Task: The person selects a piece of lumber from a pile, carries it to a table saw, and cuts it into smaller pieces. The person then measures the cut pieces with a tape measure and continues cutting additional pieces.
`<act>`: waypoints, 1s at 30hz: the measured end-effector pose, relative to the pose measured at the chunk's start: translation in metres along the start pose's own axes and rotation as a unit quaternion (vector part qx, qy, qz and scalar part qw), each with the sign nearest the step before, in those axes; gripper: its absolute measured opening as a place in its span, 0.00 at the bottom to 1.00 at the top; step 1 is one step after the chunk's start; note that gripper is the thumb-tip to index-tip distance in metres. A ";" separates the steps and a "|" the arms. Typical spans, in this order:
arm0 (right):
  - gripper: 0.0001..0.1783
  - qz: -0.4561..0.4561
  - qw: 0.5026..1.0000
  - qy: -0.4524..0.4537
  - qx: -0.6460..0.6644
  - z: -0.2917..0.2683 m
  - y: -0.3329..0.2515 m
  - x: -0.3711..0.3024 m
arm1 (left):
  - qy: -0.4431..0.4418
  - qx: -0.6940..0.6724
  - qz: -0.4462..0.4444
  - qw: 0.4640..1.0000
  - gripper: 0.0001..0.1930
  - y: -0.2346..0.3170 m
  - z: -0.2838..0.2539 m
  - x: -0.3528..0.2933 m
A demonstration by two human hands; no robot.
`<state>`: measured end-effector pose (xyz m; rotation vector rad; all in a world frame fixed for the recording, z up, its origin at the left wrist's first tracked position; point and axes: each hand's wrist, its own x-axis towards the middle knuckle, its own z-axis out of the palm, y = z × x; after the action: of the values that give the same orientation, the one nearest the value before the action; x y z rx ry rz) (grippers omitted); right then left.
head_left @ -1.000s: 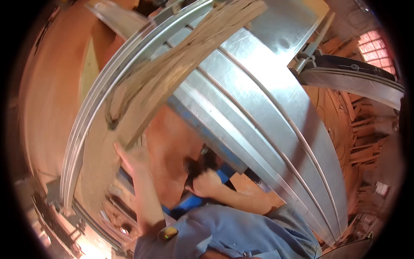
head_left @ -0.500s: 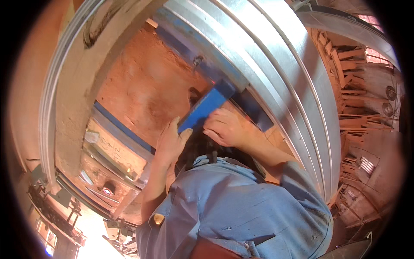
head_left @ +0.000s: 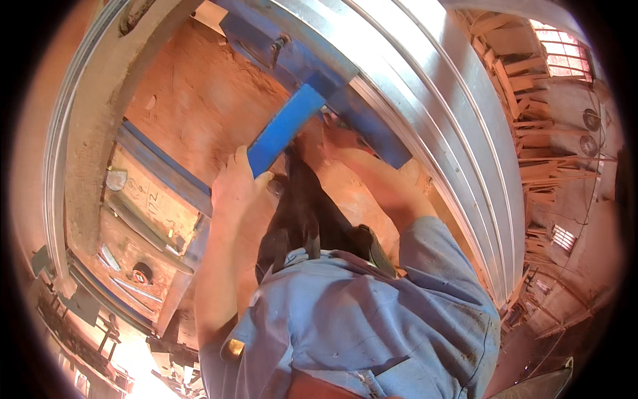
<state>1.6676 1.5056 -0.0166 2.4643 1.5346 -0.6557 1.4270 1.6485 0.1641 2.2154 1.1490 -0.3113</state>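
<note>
At the far left, a long, flat, pale brown wooden plank runs next to a thin, shiny, silver metal rail. The top of the plank goes out of the view, so its far end is cut off.

Next comes the left arm. It goes almost straight up from a blue-grey cloth sleeve, with the elbow low. The left hand is at the top of it. It holds the low end of a flat, bright blue metal bar, with the fingers on the left edge and the thumb at the bottom corner. The palm is hidden.

The blue bar tilts up to the right, in the middle between the two hands. Its top end meets a long, darker blue metal beam. I can't tell if the two are joined.

Below the bar are dark black cloth trousers, partly covered by the shirt.

The right hand is near the bar's top end, just under the beam. Its arm bends in from the lower right, up and to the left. The fingers are blurry, so I can't tell if they hold anything.

On the right is a big, shiny, silver metal sheet with long ridges. Its top is cut off.
</note>
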 end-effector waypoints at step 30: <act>0.35 -0.290 0.923 0.196 0.163 -0.362 -0.059 0.005 | -0.045 -0.073 0.033 0.996 0.27 0.022 -0.093 -0.018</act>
<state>1.7180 1.6675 0.3090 2.4639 2.5539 -0.5479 1.4277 1.6850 0.2545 2.0854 1.0155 -0.2885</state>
